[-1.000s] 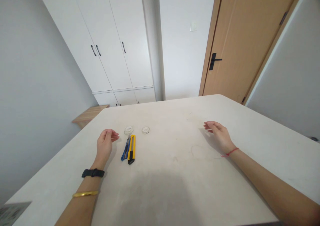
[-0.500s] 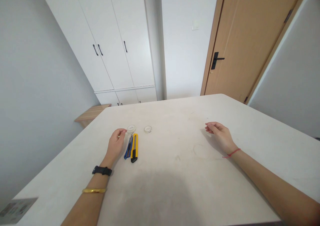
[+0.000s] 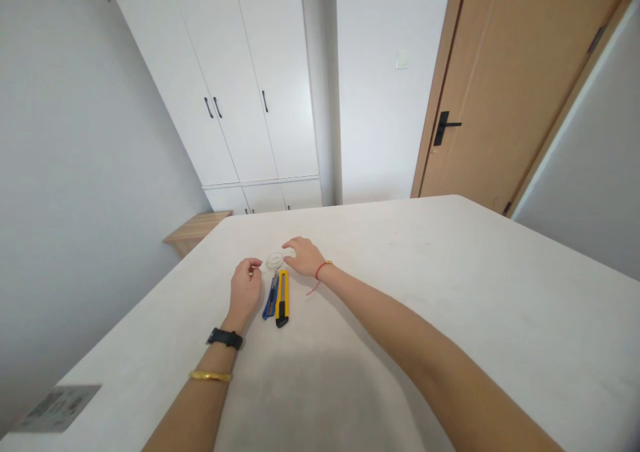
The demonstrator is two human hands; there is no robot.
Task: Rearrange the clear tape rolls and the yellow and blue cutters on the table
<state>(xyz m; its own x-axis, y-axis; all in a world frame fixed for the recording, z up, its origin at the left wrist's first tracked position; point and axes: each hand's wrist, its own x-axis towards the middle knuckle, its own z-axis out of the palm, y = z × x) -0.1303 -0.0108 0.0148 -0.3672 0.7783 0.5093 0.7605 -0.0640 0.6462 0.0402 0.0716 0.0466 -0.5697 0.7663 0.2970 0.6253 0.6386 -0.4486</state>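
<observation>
A yellow utility knife [image 3: 283,297] with a black end lies beside a blue utility knife [image 3: 271,297] on the white table. Just beyond them is a clear tape roll [image 3: 275,261]. My left hand [image 3: 247,282] rests on its side left of the blue knife, fingers loosely curled and apart, with nothing seen in them. My right hand [image 3: 304,257] is right of the roll, thumb and fingers parted over the place of a second roll, which I cannot make out now.
The white table [image 3: 450,272] spreads widely to the right. A printed sheet [image 3: 60,409] lies at its near left corner. Beyond stand a white wardrobe [image 3: 285,132], a low wooden surface [image 3: 195,231] and a wooden door [image 3: 505,85].
My right hand has swung from the right side of the table leftward to the tape rolls, and its fingers have parted. My left hand stays near the knives. The view has shifted slightly.
</observation>
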